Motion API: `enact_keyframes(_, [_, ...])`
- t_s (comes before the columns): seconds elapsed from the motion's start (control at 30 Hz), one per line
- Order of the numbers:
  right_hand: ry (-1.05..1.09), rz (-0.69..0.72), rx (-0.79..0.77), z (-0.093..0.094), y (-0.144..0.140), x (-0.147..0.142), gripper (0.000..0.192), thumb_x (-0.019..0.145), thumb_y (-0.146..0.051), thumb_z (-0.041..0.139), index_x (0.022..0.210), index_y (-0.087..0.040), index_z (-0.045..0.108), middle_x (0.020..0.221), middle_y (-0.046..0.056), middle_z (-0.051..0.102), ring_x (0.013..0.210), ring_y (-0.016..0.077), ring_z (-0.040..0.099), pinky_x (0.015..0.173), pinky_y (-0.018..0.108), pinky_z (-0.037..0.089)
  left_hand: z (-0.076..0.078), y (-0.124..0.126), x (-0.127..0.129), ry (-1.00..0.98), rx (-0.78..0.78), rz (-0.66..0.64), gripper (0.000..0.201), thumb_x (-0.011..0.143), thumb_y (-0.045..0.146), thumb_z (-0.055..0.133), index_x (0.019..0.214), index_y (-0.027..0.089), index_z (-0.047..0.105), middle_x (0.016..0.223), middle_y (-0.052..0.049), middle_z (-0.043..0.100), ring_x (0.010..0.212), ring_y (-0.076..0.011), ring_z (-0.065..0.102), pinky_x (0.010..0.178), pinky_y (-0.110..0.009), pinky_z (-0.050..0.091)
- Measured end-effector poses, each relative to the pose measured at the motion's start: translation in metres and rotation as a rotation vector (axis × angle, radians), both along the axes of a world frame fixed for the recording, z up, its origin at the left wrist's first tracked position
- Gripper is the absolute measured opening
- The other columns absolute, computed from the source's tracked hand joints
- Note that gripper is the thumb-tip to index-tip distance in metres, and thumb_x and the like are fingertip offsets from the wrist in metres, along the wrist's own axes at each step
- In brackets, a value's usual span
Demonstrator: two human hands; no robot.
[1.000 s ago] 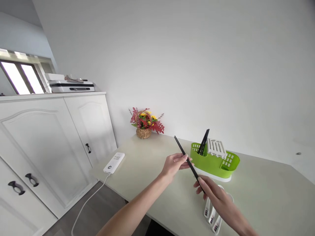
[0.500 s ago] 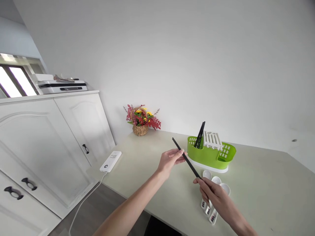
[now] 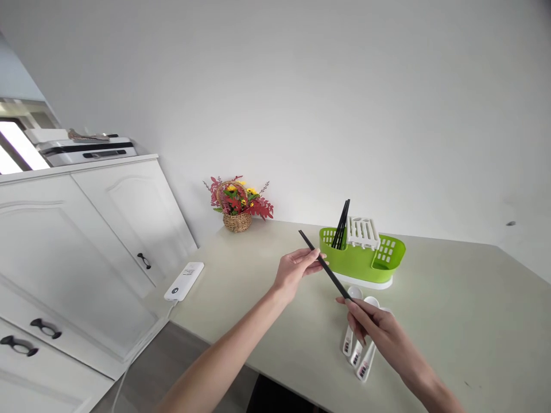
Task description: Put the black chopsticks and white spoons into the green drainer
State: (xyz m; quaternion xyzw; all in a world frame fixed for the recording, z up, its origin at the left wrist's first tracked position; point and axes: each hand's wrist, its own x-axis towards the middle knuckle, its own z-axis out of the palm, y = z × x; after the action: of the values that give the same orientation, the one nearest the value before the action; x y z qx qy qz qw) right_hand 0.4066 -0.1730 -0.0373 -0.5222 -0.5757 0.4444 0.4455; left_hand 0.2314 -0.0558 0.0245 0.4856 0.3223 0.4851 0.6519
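Observation:
A black chopstick [image 3: 325, 267] slants in the air above the pale table [image 3: 451, 310], held at both ends. My left hand [image 3: 295, 269] pinches its upper part and my right hand [image 3: 372, 327] grips its lower end. Just behind stands a green cutlery holder [image 3: 365, 261] on a white base, with black chopsticks [image 3: 342, 223] upright in its left side and a white slotted insert [image 3: 363, 232] in the middle. Three white spoons [image 3: 359, 350] lie on the table under my right hand, partly hidden by it.
A wicker basket of red and yellow flowers [image 3: 236, 203] stands by the wall. A white power bank [image 3: 183, 281] with a cable lies at the table's left corner. White cabinets [image 3: 99, 229] with dark handles fill the left, a flat white device [image 3: 84, 150] on top.
The view has swung right and slightly down, so everything sits further left and higher in frame. Both hands keep the same hold on the chopstick. More of the spoons shows.

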Motion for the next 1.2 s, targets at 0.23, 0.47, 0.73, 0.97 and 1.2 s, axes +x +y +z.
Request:
enact_keyframes(0.23, [0.031,-0.195,0.028,-0.024,-0.003,0.045,0.063,0.091,-0.068,0.056,0.134,-0.021,0.061,0.080,0.001,0.066,0.061,0.0152,0.057,0.060,0.030,0.051,0.033,0.056,0.003,-0.097,0.158,0.192,0.040,0.071,0.038,0.091,0.094,0.009,0.077,0.099,-0.013,0.080,0.088,-0.0217,0.077,0.097,-0.042,0.061])
enact_keyframes(0.47, [-0.019,-0.464,-0.085,-0.108,-0.017,0.135,0.067,0.084,-0.073,0.058,0.125,-0.021,0.064,0.075,0.002,0.067,0.055,0.0173,0.059,0.055,0.031,0.052,0.071,0.136,0.030,0.050,0.481,0.235,0.041,0.076,0.042,0.087,0.097,0.010,0.074,0.100,-0.016,0.080,0.090,-0.0234,0.078,0.088,-0.039,0.064])
enact_keyframes(0.73, [-0.357,-0.484,-0.103,-0.109,-0.021,0.130,0.052,0.085,-0.070,0.053,0.111,-0.028,0.070,0.075,0.000,0.070,0.059,0.0167,0.064,0.060,0.025,0.053,0.014,0.171,0.077,0.488,0.631,0.115,0.036,0.080,0.048,0.081,0.093,0.014,0.077,0.091,-0.011,0.081,0.083,-0.0224,0.078,0.072,-0.032,0.066])
enact_keyframes(0.97, [-0.451,-0.478,-0.127,-0.105,-0.020,0.131,0.053,0.083,-0.073,0.049,0.106,-0.030,0.071,0.075,-0.001,0.071,0.061,0.0161,0.065,0.060,0.023,0.054,-0.008,0.182,0.085,0.646,0.667,0.129,0.031,0.086,0.048,0.076,0.094,0.018,0.079,0.091,-0.007,0.081,0.085,-0.0213,0.078,0.085,-0.033,0.062])
enact_keyframes(1.2, [-0.447,-0.513,-0.189,-0.103,-0.021,0.130,0.058,0.082,-0.076,0.046,0.109,-0.031,0.072,0.082,0.001,0.073,0.070,0.0187,0.069,0.064,0.025,0.055,-0.019,0.189,0.085,0.745,0.706,0.128,0.029,0.090,0.046,0.072,0.099,0.020,0.078,0.106,-0.007,0.080,0.098,-0.0216,0.074,0.091,-0.033,0.056])
